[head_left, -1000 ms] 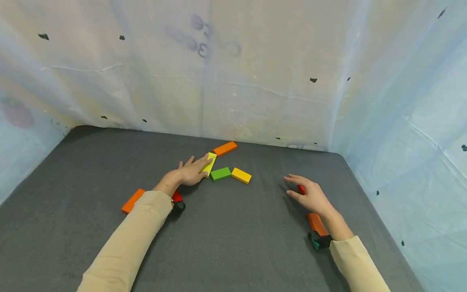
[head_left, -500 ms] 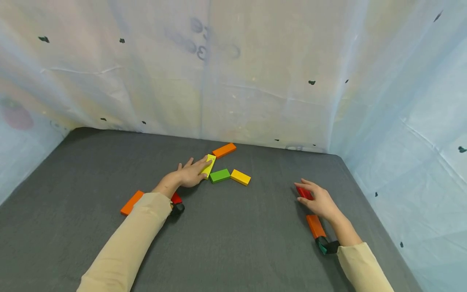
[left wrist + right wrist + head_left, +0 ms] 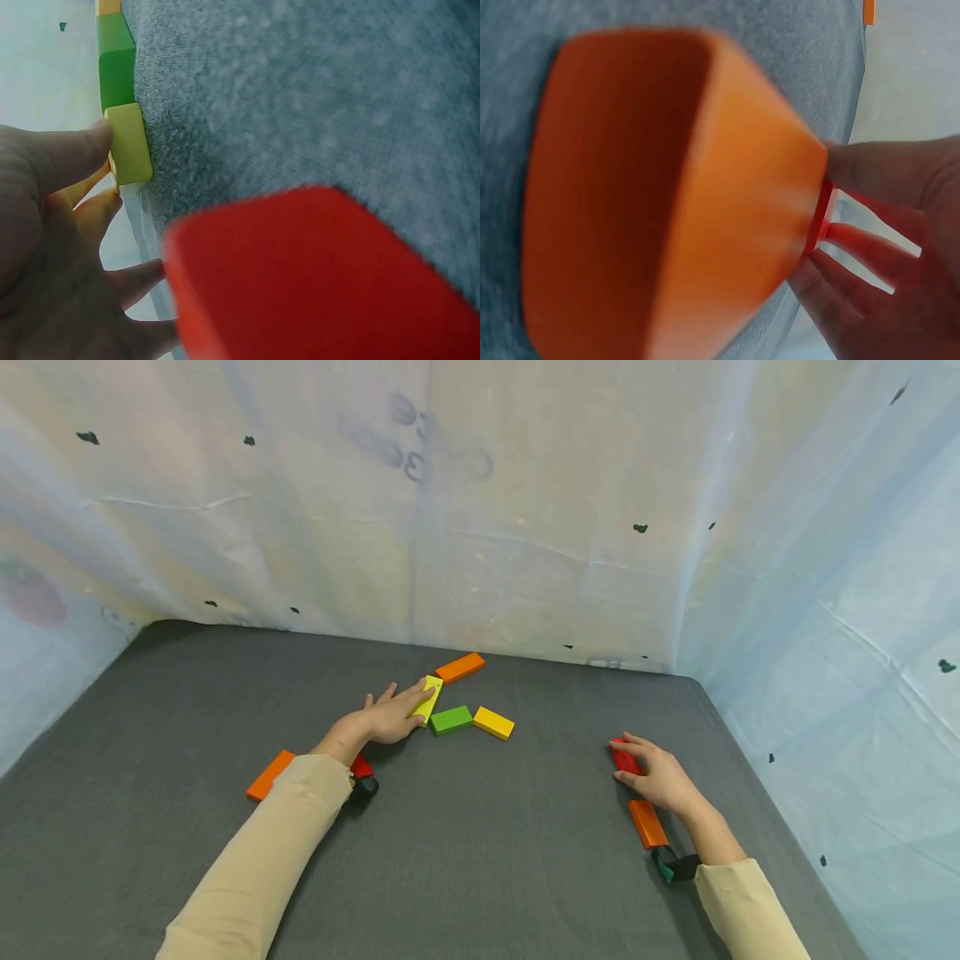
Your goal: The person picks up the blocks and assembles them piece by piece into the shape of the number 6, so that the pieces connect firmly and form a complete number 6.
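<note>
In the head view my left hand (image 3: 382, 718) rests on a yellow block (image 3: 427, 700) with the fingers spread and fairly straight. The left wrist view shows the thumb touching the edge of that yellow block (image 3: 130, 146). At the right, my right hand (image 3: 662, 777) pinches a red block (image 3: 624, 757) between thumb and fingers. Only a sliver of this red block (image 3: 822, 214) shows in the right wrist view, behind an orange block (image 3: 742, 187). That orange block (image 3: 648, 824) lies just below the right hand. Another red block (image 3: 362, 767) is partly hidden under the left wrist.
A green block (image 3: 452, 720) and an amber block (image 3: 494, 723) lie end to end beside the yellow one. One orange block (image 3: 460, 667) sits near the back edge, another (image 3: 270, 775) by the left sleeve. Sheeting (image 3: 525, 485) encloses the dark grey surface (image 3: 487, 860).
My right hand has moved right and back toward me, and its thumb and fingers now grip the red block. The left hand stays on the yellow block.
</note>
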Action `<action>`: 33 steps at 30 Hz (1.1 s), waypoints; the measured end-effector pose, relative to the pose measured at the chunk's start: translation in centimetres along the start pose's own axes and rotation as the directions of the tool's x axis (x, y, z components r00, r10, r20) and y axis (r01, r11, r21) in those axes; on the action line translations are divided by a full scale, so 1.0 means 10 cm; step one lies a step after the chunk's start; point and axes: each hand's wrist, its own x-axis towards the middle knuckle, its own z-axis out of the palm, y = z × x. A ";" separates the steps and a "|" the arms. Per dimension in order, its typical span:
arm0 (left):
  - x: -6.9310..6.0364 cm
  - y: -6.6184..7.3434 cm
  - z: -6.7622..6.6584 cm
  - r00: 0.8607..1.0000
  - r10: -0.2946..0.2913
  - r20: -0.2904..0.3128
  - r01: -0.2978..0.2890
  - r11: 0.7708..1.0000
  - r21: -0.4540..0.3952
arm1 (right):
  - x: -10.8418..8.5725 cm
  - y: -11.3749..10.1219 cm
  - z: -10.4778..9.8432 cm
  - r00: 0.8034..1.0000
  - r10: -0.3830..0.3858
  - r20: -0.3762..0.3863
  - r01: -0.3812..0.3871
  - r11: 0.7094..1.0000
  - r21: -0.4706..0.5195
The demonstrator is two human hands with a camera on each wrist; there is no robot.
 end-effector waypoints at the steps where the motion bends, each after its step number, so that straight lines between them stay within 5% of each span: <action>1: 0.00 0.00 0.00 1.000 0.001 0.000 -0.001 1.000 0.000 | 0.00 0.01 0.00 1.000 0.000 0.004 0.000 1.000 0.002; 22: 0.02 -0.01 0.00 1.000 0.007 0.000 -0.007 1.000 0.009 | -0.02 0.04 0.00 1.000 0.017 -0.013 -0.017 1.000 0.009; 33: 0.00 -0.01 -0.01 1.000 0.014 0.005 -0.014 1.000 0.014 | 0.03 -0.10 0.04 0.998 -0.050 -0.027 0.051 0.997 0.050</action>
